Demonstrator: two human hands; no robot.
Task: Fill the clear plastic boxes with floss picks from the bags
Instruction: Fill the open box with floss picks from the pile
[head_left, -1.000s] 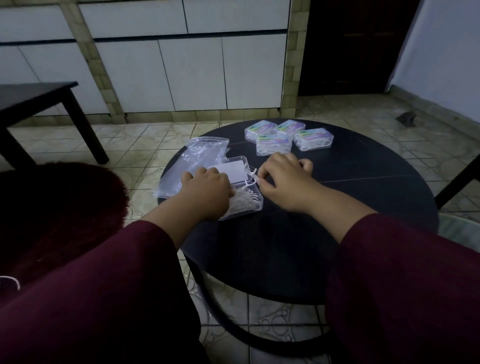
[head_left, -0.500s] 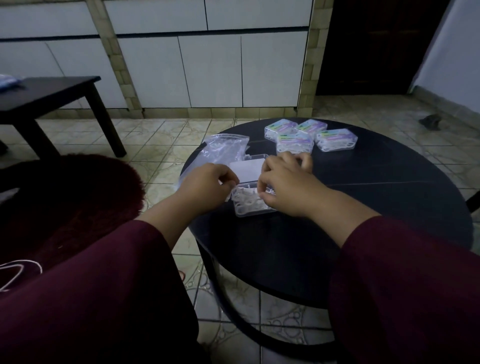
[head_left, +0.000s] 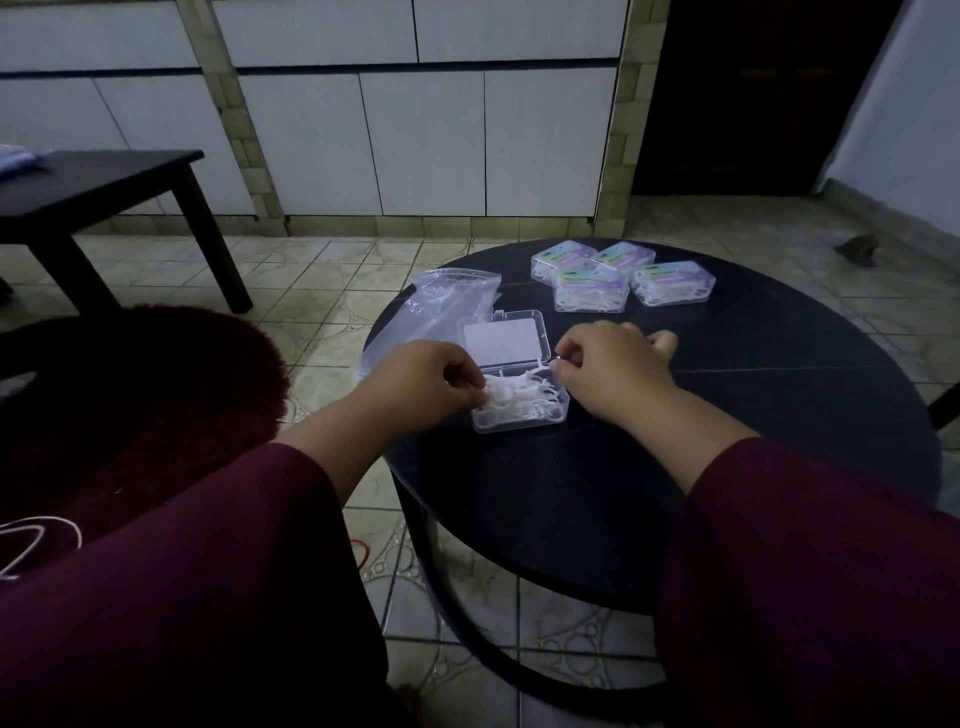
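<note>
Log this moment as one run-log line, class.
step: filling open box | left hand: in picks | right hand: pinching a pick | closed boxes: four, behind | bag: left of lid

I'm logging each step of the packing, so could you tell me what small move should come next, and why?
Probably tuck the raised floss pick flat into the open box. The right hand pinches its tip above the rim, the left hand rests on the pile, and the lid cannot close over it.
</note>
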